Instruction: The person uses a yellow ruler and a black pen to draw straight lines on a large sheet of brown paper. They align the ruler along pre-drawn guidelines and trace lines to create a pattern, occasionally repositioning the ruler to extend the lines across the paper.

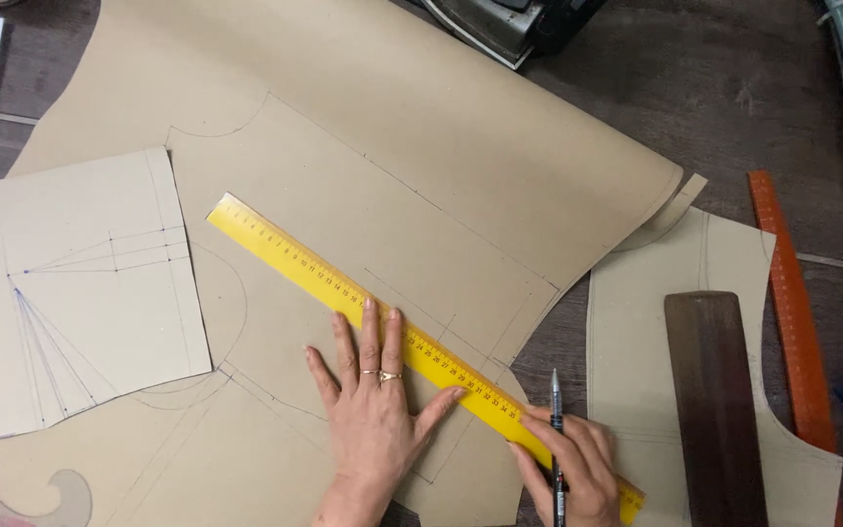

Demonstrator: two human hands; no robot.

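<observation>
Right now we seem to be ruling a line on the large brown pattern paper [382, 146], judging by how things lie. Our left hand [375, 410] lies flat and fully spread, fingers pressing the yellow ruler [343, 293] down where it runs diagonally across the sheet. Our right hand [573, 468] is curled closed around a pen [556, 420], tip up near the ruler's lower end. The next stroke would call for steady pressure so the ruler cannot slip. A dark wooden bar [714, 410] rests on a smaller pattern piece [636, 322] beside us.
</observation>
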